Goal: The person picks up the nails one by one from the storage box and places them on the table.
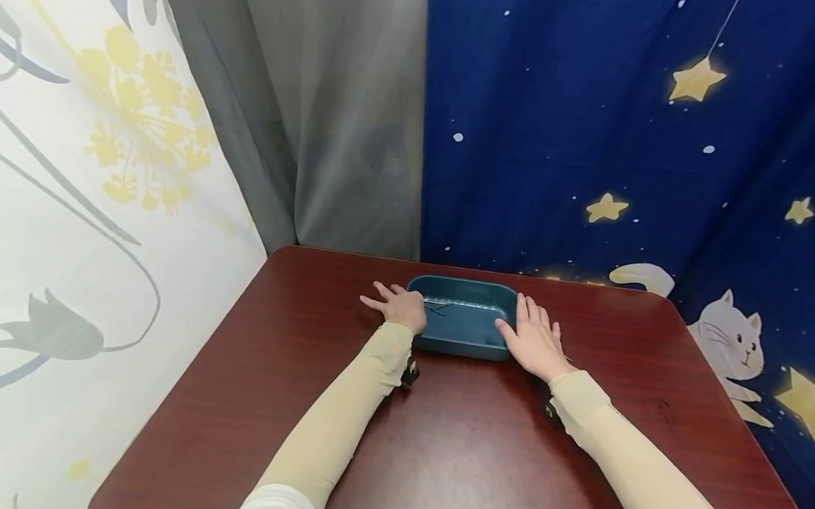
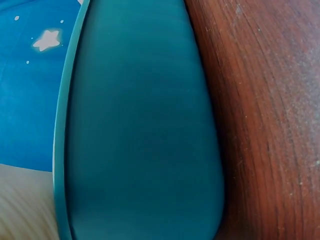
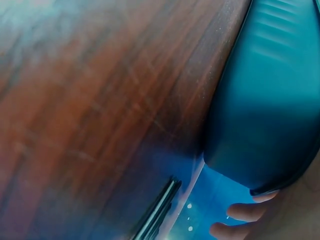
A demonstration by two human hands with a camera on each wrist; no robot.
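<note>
A dark teal rectangular container [image 1: 461, 349] with rounded corners stands on the table. At its left end is my left hand [image 1: 400, 309], three fingers spread outward to the left; its thumb and index fingertip are hidden on the container side. Thin dark sticks [image 1: 439, 308] show inside the container right beside that hand. My right hand [image 1: 536, 340] lies along the right end, fingers straight and thumb stretched towards the rim. In the right wrist view, its fingers [image 3: 245, 212] reach past the container's corner. The left wrist view is filled by the container's outer side [image 2: 140, 120].
The reddish-brown wooden table [image 1: 293, 378] has rounded far corners. A bundle of thin dark sticks [image 3: 159, 207] lies on it beside the container, in the right wrist view. Behind hang a grey curtain [image 1: 359, 116] and a blue star-patterned curtain [image 1: 556, 139]; a white patterned one [image 1: 108, 234] is at left.
</note>
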